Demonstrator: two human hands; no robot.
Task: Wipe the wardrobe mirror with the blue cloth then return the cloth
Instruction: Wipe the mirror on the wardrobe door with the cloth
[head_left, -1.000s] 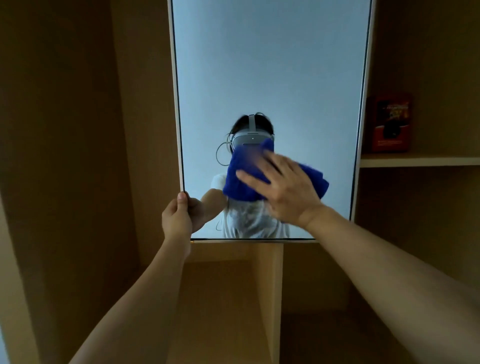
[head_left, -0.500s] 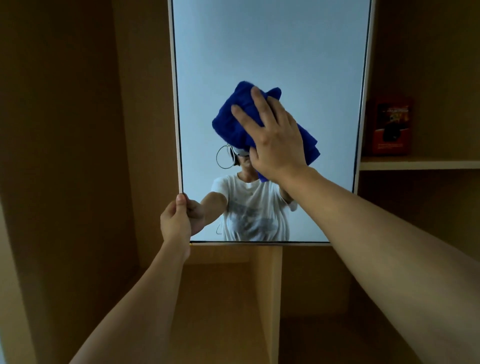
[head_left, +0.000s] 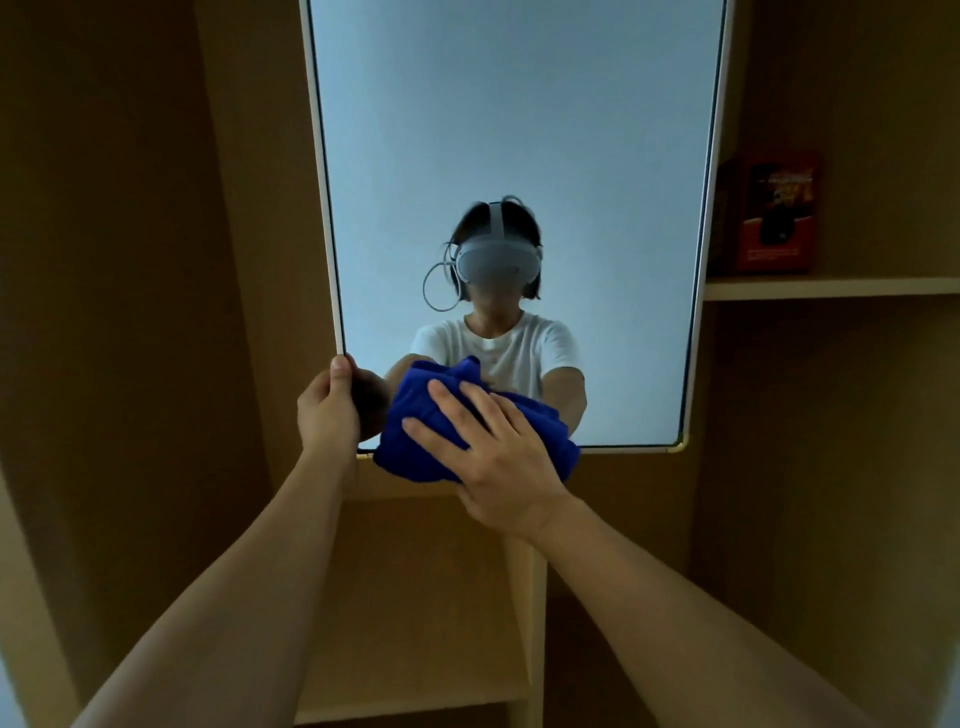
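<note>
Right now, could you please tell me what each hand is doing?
Left hand: closed, gripping the mirror at its lower left edge.
Right hand: fingers spread, pressing the blue cloth flat against the mirror's bottom.

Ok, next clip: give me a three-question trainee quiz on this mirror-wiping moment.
1. True or false: the right hand presses the blue cloth against the mirror.
2. Where does the left hand grip? A) the shelf B) the mirror's lower left edge C) the cloth
3. Fill in: on the shelf to the right of the mirror stands a ____ box.

Key: 1 true; 2 B; 3 red.
</note>
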